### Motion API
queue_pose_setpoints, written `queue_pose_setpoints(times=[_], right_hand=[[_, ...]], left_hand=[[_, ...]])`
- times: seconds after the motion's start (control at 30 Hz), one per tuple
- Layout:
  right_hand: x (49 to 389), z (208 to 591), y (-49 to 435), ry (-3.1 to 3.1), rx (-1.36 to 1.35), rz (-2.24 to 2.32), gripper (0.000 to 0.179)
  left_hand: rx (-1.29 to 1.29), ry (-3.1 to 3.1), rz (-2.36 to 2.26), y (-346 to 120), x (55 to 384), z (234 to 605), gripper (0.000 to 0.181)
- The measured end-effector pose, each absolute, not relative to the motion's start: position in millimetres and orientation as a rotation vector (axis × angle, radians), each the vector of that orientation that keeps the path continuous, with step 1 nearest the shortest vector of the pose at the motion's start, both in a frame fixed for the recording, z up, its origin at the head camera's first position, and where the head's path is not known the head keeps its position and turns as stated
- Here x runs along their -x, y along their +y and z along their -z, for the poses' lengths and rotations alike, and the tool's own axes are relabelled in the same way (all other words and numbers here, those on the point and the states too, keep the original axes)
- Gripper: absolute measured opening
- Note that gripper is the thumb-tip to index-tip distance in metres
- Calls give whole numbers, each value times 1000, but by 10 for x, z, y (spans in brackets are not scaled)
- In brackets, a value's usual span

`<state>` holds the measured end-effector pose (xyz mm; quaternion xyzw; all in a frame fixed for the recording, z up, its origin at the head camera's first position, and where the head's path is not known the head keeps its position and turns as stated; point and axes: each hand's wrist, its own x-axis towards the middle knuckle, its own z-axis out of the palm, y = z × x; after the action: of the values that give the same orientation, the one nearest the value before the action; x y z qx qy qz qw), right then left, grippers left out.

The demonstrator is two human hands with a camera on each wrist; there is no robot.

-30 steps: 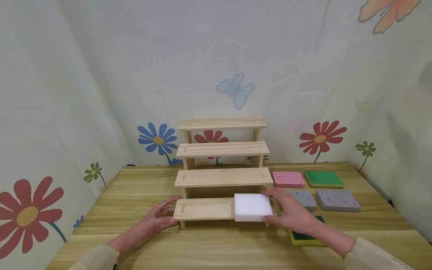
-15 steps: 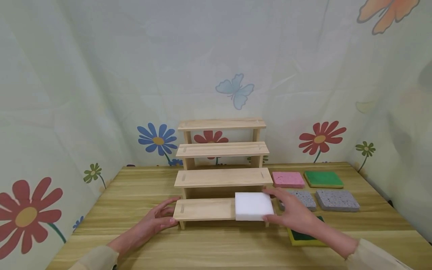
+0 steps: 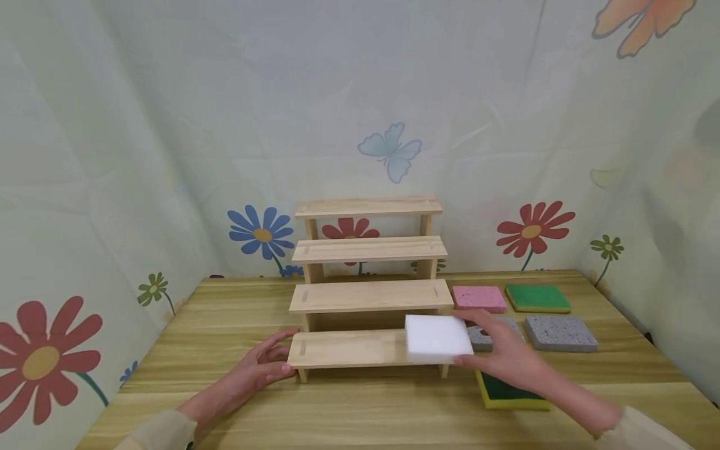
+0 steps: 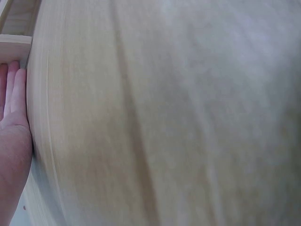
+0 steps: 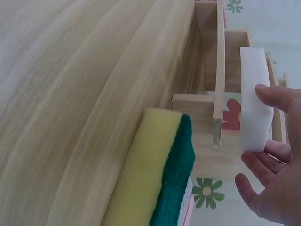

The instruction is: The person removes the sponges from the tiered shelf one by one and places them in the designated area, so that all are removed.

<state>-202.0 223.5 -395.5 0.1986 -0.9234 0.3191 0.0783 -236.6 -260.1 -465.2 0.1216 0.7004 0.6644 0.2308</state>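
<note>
A white sponge block [image 3: 437,337] is in my right hand [image 3: 510,355], held between thumb and fingers at its right side. In the right wrist view the white block [image 5: 254,106] stands apart from the lowest step, raised above it. At the left end of that step on the four-tier wooden stand [image 3: 371,295], my left hand [image 3: 253,370] holds the board's end, thumb at the front corner and index finger at the back. The left wrist view shows the fingers [image 4: 18,92] of that hand reaching under the board's end [image 4: 15,47].
Right of the stand lie a pink sponge [image 3: 480,299], a green-topped sponge [image 3: 537,298] and two grey speckled sponges [image 3: 560,333], one partly behind my right hand. A yellow sponge with a dark green pad [image 3: 513,394] lies below my right wrist. A flowered cloth backdrop [image 3: 169,125] surrounds the table.
The white sponge block has come up off the lowest step and moved to the right in my right hand. My left hand has stayed at the stand's left end.
</note>
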Motion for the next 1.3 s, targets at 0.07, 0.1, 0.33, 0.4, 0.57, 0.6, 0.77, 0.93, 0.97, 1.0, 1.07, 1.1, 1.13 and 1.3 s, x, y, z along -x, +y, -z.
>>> queue_pose_setpoints(times=[0.07,0.1,0.33,0.4,0.57,0.6,0.77,0.93,0.97,1.0,1.07,1.1,1.13,1.3], right_hand=[[2002,3925,2267,-2771,-583,-937,77],[1993,3908,2284,-2776,-580,-933,77],[1938,3863,2442,-2815,-540,-900,78],[1930,3873,2508,-2824,-525,-881,78],[1914,3916,2697,-2831,-491,-852,80],[1910,3925,2735,-2831,-488,-857,80],[1871,3947,2924,-2823,-470,-866,80],[1844,3971,3123,-2816,-461,-823,79],[1837,3979,3165,-2814,-458,-813,79],[1829,3986,3208,-2816,-455,-800,79],[1814,4007,3298,-2810,-451,-779,79],[1804,4018,3342,-2808,-446,-770,79],[1798,4030,3387,-2800,-448,-761,78],[1773,4084,3589,-2782,-445,-733,79]], left_hand=[[-331,1933,-1822,-2600,2365,4649,73],[-328,1934,-1821,-2598,2363,4646,74],[-347,1950,-1798,-2593,2352,4640,75],[-347,1952,-1796,-2595,2354,4643,74],[-340,1939,-1813,-2601,2360,4647,75],[-335,1935,-1820,-2601,2360,4647,75],[-312,1925,-1831,-2592,2363,4644,75],[-304,1931,-1829,-2589,2369,4640,75],[-304,1932,-1827,-2589,2370,4640,75],[-305,1932,-1826,-2588,2370,4639,75],[-303,1930,-1827,-2589,2372,4640,75],[-302,1928,-1827,-2589,2373,4640,75],[-302,1928,-1827,-2590,2375,4641,75],[-313,1918,-1829,-2595,2380,4648,75]])
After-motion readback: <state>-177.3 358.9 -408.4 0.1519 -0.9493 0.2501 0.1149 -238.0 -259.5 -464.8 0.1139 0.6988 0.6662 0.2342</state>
